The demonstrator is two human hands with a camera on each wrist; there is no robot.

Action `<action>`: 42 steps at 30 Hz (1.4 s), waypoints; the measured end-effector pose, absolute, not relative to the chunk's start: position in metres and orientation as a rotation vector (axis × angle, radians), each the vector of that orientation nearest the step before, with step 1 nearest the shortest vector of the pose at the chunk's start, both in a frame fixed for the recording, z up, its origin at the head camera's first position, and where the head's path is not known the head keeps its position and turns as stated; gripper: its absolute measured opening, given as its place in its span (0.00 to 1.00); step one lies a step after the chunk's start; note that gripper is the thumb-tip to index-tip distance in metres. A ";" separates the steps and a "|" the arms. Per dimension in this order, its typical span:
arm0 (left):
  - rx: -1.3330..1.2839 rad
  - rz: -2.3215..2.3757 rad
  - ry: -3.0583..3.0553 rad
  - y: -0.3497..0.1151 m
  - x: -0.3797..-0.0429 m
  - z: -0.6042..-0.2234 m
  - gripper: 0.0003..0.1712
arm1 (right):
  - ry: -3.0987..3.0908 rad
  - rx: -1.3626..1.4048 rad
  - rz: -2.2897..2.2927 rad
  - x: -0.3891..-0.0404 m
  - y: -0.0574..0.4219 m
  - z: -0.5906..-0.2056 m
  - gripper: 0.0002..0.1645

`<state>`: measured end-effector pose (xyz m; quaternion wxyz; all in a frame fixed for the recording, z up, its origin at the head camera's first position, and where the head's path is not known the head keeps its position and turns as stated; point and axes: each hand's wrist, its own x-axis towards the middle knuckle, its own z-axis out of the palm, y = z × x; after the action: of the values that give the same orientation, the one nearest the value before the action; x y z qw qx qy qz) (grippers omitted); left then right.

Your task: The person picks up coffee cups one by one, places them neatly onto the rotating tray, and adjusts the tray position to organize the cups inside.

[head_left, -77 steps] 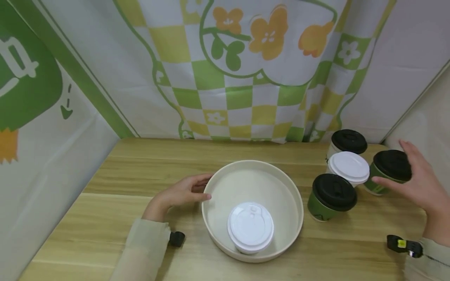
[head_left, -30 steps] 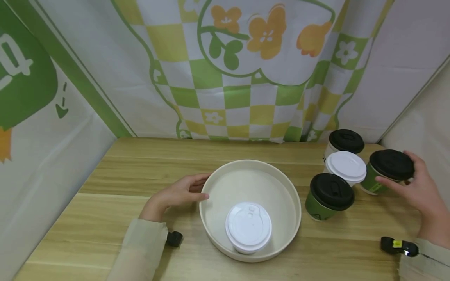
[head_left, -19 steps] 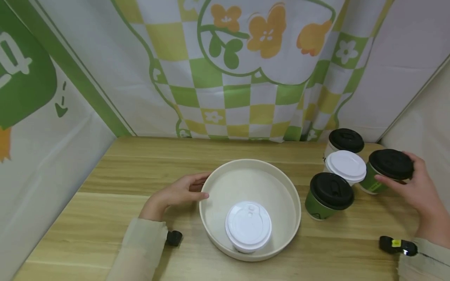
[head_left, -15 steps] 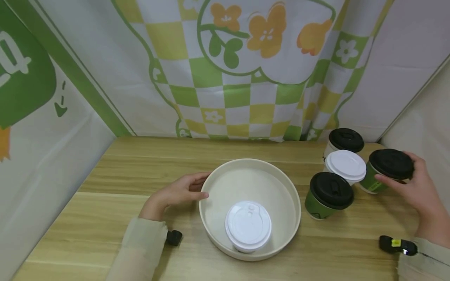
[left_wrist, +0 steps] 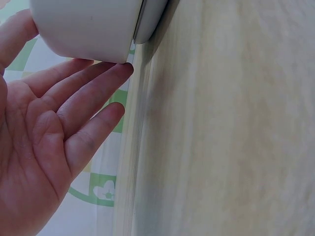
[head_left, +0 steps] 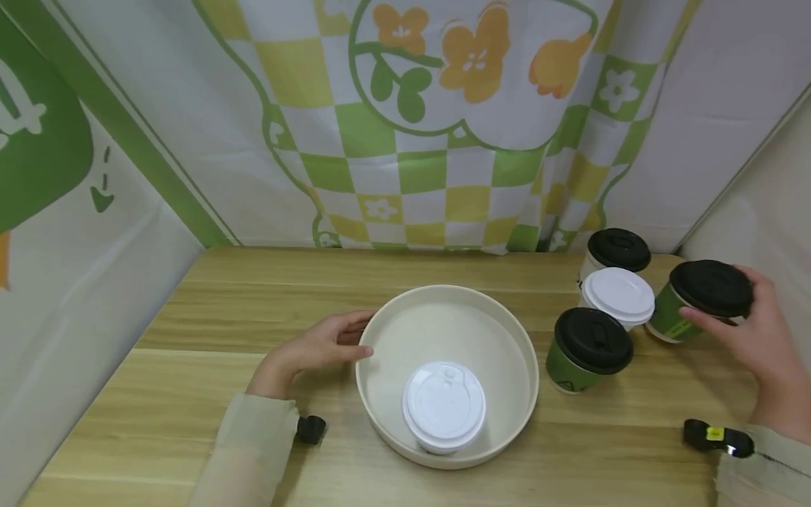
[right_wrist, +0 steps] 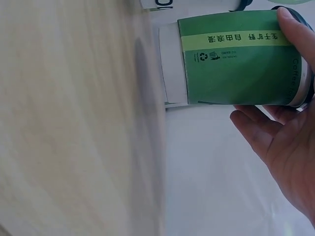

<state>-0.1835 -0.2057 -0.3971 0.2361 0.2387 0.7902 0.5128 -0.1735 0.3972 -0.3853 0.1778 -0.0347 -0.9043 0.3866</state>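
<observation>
Pale wood-grain boards make up the bench (head_left: 177, 394), and everything stands on it. At its near side, two beige sleeves (head_left: 247, 443) reach in, each with a small black device (head_left: 310, 429) at the wrist. Just ahead sits a round cream tray (head_left: 443, 317), low-walled, with a white-lidded cup (head_left: 443, 407) standing inside near its front wall. On the tray's left, the left hand (head_left: 322, 345) keeps a slack grip: the thumb tip rests at the rim, while the fingers lie fairly straight against the outer wall rather than wrapping round it.

Just right of the tray, a nearer green cup (head_left: 589, 348) stands upright under a black lid. Farther right, the right hand (head_left: 757, 331) has its grip closed around a black-lidded green cup (head_left: 703, 292), thumb on one side and fingers on the other. Seen from the right wrist, its green wrap carries a yellow-green band of printed characters. Whether its base touches the bench is hard to tell.

Between the two green cups, slightly back, is a white-topped cup (head_left: 617, 292), with a pale cup (head_left: 617, 248) under a black lid behind it. Beyond the bench hangs a checked curtain (head_left: 431, 165) in green, yellow and white, with orange flowers, flanked by whitish wall panels (head_left: 728, 127).
</observation>
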 end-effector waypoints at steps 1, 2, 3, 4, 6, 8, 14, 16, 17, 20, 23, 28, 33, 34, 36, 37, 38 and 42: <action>0.659 1.411 2.164 -0.206 -0.183 -0.397 0.41 | -2.554 -0.099 1.090 -0.173 0.397 -0.385 0.56; 0.667 1.415 2.160 -0.206 -0.184 -0.397 0.41 | -2.550 -0.095 1.085 -0.172 0.397 -0.384 0.56; 0.673 1.420 2.156 -0.206 -0.184 -0.397 0.41 | -2.547 -0.094 1.075 -0.171 0.397 -0.383 0.56; 0.678 1.423 2.153 -0.206 -0.184 -0.397 0.41 | -2.547 -0.092 1.072 -0.171 0.396 -0.382 0.56; 0.677 1.424 2.152 -0.206 -0.184 -0.397 0.41 | -2.544 -0.095 1.065 -0.170 0.396 -0.380 0.56; 0.676 1.425 2.150 -0.206 -0.183 -0.397 0.41 | -2.543 -0.101 1.063 -0.169 0.394 -0.378 0.56; 0.658 1.427 2.145 -0.206 -0.182 -0.397 0.41 | -2.517 -0.102 1.068 -0.168 0.390 -0.370 0.55; 0.652 1.425 2.149 -0.206 -0.182 -0.397 0.41 | -2.492 -0.095 1.062 -0.168 0.388 -0.367 0.55; 0.651 1.424 2.151 -0.206 -0.182 -0.397 0.42 | -2.481 -0.093 1.057 -0.167 0.388 -0.366 0.54; 0.654 1.420 2.157 -0.206 -0.183 -0.397 0.42 | -2.449 -0.079 1.041 -0.165 0.385 -0.361 0.54; 0.666 1.417 2.158 -0.206 -0.184 -0.397 0.42 | -2.428 -0.062 1.031 -0.163 0.383 -0.357 0.54; 0.680 1.412 2.155 -0.205 -0.184 -0.397 0.42 | -2.369 0.003 1.044 -0.162 0.379 -0.351 0.55; 0.684 1.407 2.157 -0.204 -0.185 -0.397 0.42 | -2.310 0.064 1.067 -0.161 0.375 -0.343 0.55; 0.683 1.405 2.160 -0.204 -0.185 -0.397 0.42 | -2.305 0.067 1.065 -0.160 0.374 -0.342 0.55; 0.679 1.404 2.162 -0.204 -0.185 -0.396 0.42 | -2.298 0.068 1.059 -0.159 0.373 -0.338 0.55; 0.678 1.401 2.164 -0.204 -0.184 -0.396 0.42 | -2.299 0.062 1.051 -0.159 0.372 -0.337 0.55; 0.677 1.399 2.167 -0.205 -0.184 -0.396 0.42 | -2.301 0.056 1.045 -0.158 0.371 -0.336 0.55; 0.674 1.392 2.173 -0.204 -0.184 -0.396 0.41 | -2.311 0.037 1.040 -0.154 0.367 -0.332 0.55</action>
<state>-0.1844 -0.2045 -0.3961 0.2351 0.2457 0.7919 0.5072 -0.1542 0.3674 -0.3324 0.2990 0.0138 -0.8701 0.3915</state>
